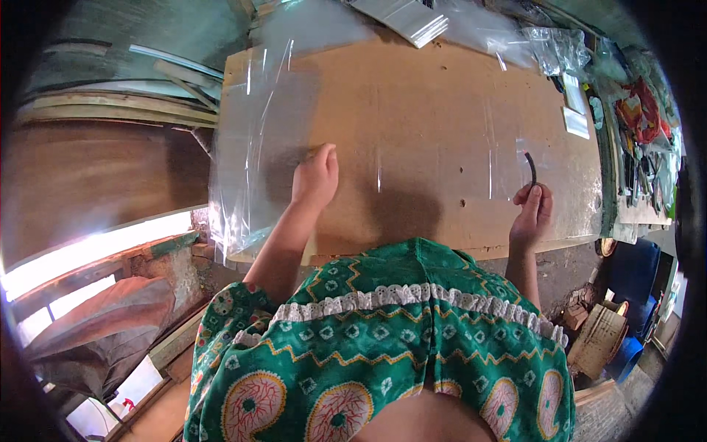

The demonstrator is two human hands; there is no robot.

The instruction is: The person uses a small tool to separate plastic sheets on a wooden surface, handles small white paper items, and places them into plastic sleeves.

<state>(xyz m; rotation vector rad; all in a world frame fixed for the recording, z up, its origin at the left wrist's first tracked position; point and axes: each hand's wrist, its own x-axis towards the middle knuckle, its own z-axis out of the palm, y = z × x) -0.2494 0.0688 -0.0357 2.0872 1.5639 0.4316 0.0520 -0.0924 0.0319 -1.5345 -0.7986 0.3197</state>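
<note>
Between the thumb and fingers of my right hand (534,212) is a thin, dark, curved strip (531,167). It points up and away from me and has a small reddish tip. My left hand (317,174) is curled into a fist over the left half of a brown wooden board (409,110). Its inner side faces away, so I cannot see whether anything is in it. Clear plastic film (259,138) with shiny creases lies over the board's left side. More transparent film (490,166) lies flat just left of the dark strip.
A stack of clear plastic sleeves (403,19) rests at the board's far edge. Small packets (575,122) lie at the right. Beyond the right edge are a red plastic bag (640,113) and mixed clutter. A blue container (635,271) stands low right; wooden planks (121,108) lie left.
</note>
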